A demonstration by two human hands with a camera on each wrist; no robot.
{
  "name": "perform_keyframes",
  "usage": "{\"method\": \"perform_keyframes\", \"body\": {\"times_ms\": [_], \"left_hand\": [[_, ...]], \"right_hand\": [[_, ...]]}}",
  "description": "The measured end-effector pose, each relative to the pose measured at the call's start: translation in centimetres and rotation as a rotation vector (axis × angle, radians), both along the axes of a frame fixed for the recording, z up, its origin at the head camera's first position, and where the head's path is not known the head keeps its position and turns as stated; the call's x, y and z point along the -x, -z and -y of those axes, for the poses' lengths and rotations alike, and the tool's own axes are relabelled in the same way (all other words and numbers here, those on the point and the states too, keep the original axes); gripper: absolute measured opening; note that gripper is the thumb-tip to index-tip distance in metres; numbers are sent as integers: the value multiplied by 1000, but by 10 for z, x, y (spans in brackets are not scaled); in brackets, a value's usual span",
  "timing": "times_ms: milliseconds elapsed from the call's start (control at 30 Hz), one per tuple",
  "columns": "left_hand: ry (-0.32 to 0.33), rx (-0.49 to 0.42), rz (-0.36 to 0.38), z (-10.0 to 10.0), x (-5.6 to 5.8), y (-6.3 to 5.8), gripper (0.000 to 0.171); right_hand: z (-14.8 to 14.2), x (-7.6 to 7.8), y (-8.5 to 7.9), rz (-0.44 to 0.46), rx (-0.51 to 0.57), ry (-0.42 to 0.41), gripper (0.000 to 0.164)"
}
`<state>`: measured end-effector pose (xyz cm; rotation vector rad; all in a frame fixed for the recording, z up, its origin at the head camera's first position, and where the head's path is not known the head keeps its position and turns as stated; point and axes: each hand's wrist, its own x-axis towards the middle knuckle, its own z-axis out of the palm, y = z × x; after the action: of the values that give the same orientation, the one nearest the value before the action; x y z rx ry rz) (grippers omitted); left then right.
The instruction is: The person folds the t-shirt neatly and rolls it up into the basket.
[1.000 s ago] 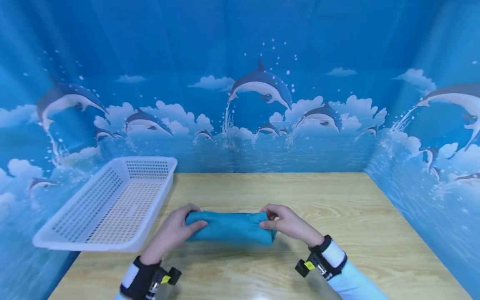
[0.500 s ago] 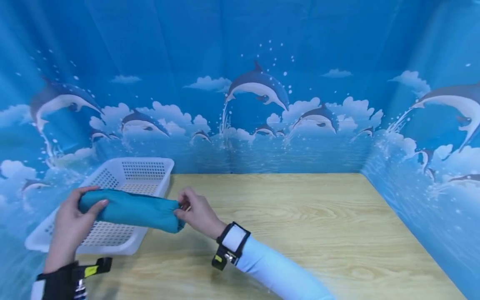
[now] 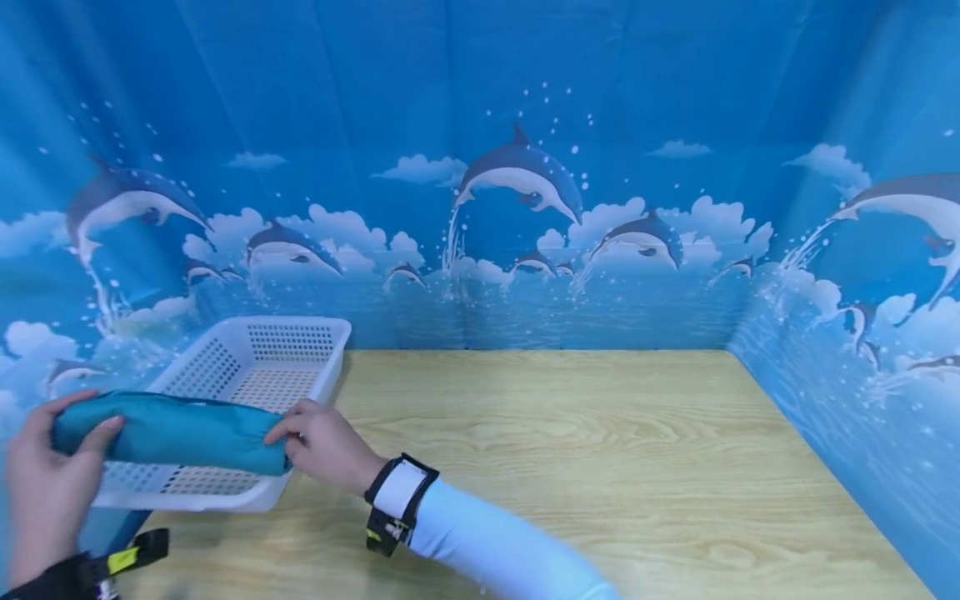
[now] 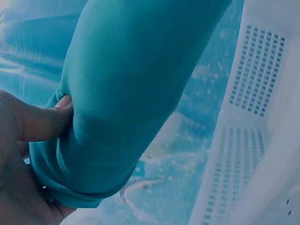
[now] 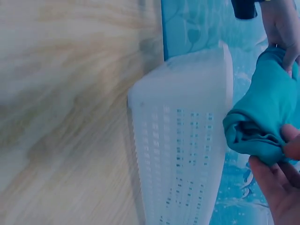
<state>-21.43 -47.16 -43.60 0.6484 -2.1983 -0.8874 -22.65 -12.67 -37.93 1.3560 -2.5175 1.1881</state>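
Note:
A rolled teal cloth [image 3: 187, 433] is held level over the white plastic basket [image 3: 262, 497] at the left of the table. My left hand [image 3: 56, 475] grips its left end, thumb on the near side. At the other end my right hand [image 3: 322, 442] pinches the cloth. In the left wrist view the thumb presses into the smooth teal roll [image 4: 126, 93]. The right wrist view shows the roll's end [image 5: 255, 133] with its folded layers, fingers and thumb around it, beside the wall of the basket [image 5: 178, 131].
The wooden table [image 3: 570, 467] stretches to the right of the basket. A blue curtain [image 3: 465, 308] printed with dolphins hangs behind it and along both sides. The basket juts past the table's left edge.
Both hands have carried the rolled cloth from the middle of the table leftward, over the basket. The basket has stayed in place.

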Motion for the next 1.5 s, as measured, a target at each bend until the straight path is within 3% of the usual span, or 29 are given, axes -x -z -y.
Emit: {"method": "perform_keyframes", "body": {"times_ms": [167,333,433,533,633,767,933,1133,1233,1400,1500], "left_hand": [[-55,-20,26,11,-4,7,48],[-105,-92,29,36,0,26,47],[-121,-106,52,47,0,35,48],[-138,-87,128,43,-4,35,50],[-137,-83,211,22,-12,24,50],[-114,-80,290,-16,-23,0,48],[-47,1,379,-45,-28,-23,43],[68,176,511,-52,-29,-34,34],[98,211,595,-55,-25,-40,35],[135,236,763,-54,-18,-42,38],[190,357,859,-51,-14,-43,41]], "right_hand": [[6,-6,0,39,-104,-96,33],[13,-10,-4,83,-165,-153,40],[18,-13,-2,67,-242,-174,44],[21,-14,2,4,-327,-155,46],[25,-14,5,-36,-379,-131,48],[29,-13,9,-48,-446,-104,50],[33,-10,17,-95,-523,-61,49],[33,-6,23,-158,-595,-33,53],[33,-4,24,-150,-603,-24,56],[27,-3,25,-129,-546,-60,56],[19,-3,25,-183,-488,-79,55]]}}
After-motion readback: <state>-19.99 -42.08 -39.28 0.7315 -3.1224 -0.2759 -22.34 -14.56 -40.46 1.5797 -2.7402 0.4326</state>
